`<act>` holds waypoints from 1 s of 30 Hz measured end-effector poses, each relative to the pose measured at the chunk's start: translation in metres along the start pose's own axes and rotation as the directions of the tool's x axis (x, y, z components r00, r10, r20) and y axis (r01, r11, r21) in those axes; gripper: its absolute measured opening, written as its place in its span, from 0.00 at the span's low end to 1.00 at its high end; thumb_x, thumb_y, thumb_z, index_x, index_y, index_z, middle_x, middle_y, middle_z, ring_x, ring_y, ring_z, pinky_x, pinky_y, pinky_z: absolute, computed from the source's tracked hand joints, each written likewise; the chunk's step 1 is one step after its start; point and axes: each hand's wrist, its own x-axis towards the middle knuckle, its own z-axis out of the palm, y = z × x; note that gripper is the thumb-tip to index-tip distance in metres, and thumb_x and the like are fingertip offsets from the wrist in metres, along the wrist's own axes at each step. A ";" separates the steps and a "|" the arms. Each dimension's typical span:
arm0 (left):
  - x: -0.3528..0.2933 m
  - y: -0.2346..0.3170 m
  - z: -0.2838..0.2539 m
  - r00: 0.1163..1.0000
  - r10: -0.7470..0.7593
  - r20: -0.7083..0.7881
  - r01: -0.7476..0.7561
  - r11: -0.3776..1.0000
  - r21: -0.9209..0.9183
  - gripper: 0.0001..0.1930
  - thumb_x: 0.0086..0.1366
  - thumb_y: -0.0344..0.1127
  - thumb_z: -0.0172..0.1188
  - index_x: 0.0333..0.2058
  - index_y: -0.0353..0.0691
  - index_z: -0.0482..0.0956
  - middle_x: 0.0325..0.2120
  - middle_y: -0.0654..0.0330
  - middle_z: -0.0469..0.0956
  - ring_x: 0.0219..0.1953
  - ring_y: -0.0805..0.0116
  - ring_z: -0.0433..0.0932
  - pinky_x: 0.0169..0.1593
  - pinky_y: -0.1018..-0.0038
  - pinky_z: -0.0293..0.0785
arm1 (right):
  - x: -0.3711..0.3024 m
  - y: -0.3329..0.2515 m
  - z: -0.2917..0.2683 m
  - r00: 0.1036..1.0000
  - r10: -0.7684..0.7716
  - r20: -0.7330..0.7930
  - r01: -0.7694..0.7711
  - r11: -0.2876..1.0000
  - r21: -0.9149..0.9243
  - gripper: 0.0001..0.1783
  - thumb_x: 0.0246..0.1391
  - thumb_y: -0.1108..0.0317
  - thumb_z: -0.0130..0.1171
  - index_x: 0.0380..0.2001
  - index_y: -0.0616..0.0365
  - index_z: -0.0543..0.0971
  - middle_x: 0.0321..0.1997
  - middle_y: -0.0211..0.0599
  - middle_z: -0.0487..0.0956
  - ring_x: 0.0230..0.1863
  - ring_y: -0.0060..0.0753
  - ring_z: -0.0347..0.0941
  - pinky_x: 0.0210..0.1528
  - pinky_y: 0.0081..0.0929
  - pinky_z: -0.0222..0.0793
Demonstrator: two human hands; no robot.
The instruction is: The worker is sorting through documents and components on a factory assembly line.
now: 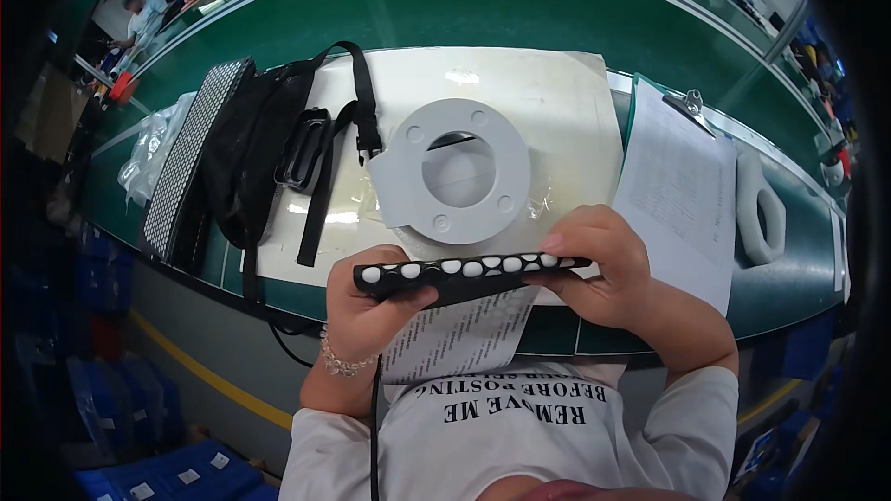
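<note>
My left hand [371, 306] and my right hand [603, 264] grip opposite ends of a black strip with white dots [471, 269], held level above the near table edge. Its dotted edge faces up, with both thumbs and fingers closed around the ends. Below it hangs a pale sheet with rows of print [455, 339]; I cannot tell whether it is joined to the strip. Just beyond lies a round white ring-shaped plate [399, 176] with a large central hole and a tab on its left. A clear bead bracelet circles my left wrist.
A white board [557, 83] covers the middle of the green table. On the left are a black bag with straps [246, 148], a white-dotted black panel [200, 144] and clear plastic wrap [153, 144]. A clipboard with paper [677, 195] and a white ring [750, 223] lie right. People sit farther off.
</note>
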 end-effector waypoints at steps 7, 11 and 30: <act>0.006 0.011 0.023 0.983 -0.148 -0.108 0.150 0.989 0.015 0.08 0.44 0.19 0.66 0.22 0.32 0.74 0.18 0.61 0.73 0.21 0.77 0.71 0.24 0.81 0.64 | -0.016 0.002 0.008 0.923 0.363 -0.129 -0.319 0.908 0.273 0.17 0.44 0.79 0.62 0.36 0.58 0.67 0.30 0.38 0.73 0.29 0.28 0.72 0.32 0.19 0.67; 0.002 0.002 0.005 0.993 -0.117 -0.008 0.117 0.980 0.161 0.08 0.43 0.19 0.65 0.21 0.31 0.73 0.19 0.61 0.73 0.21 0.77 0.70 0.24 0.80 0.63 | -0.012 0.002 0.006 0.950 0.292 -0.114 -0.260 0.937 0.234 0.15 0.47 0.78 0.59 0.36 0.57 0.66 0.32 0.39 0.73 0.29 0.28 0.72 0.33 0.16 0.67; 0.004 -0.001 0.013 0.997 0.043 0.069 -0.068 0.902 0.426 0.10 0.41 0.21 0.65 0.22 0.34 0.73 0.15 0.59 0.71 0.18 0.67 0.70 0.22 0.77 0.62 | 0.003 0.002 0.009 0.975 -0.129 -0.181 0.149 0.984 0.103 0.29 0.40 0.85 0.57 0.44 0.48 0.62 0.33 0.36 0.72 0.32 0.40 0.73 0.36 0.35 0.63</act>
